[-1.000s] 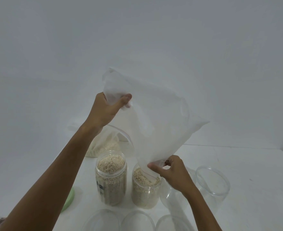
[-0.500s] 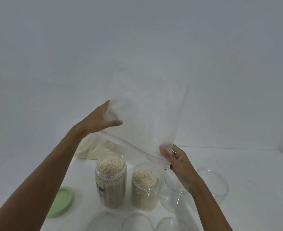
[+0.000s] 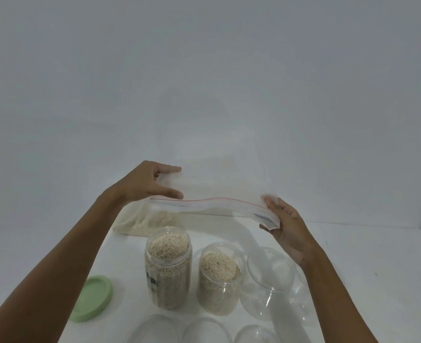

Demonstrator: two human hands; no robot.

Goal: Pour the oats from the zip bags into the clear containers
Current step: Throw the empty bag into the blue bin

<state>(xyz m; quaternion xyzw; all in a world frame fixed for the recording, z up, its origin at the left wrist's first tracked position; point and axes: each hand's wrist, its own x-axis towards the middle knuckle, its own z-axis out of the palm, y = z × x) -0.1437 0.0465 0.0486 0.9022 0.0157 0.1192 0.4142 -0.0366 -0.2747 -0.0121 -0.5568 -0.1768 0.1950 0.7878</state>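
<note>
An empty clear zip bag (image 3: 214, 206) with a red zip strip is stretched flat and level in the air above the jars. My left hand (image 3: 150, 184) pinches its left end between thumb and fingers. My right hand (image 3: 282, 219) grips its right end. Below stand two clear containers with oats: a taller one (image 3: 168, 266) and a shorter one (image 3: 220, 276), both without lids. An empty clear container (image 3: 270, 283) stands right of them. A second zip bag with oats (image 3: 147, 219) lies behind, by the wall.
A green lid (image 3: 93, 300) lies on the white table (image 3: 377, 280) at the left. Three more empty clear containers (image 3: 204, 330) show their rims at the bottom edge. A plain wall closes the back.
The bag was upended with its mouth over the shorter container; both hands have since lowered it, moved apart and stretched it flat and level.
</note>
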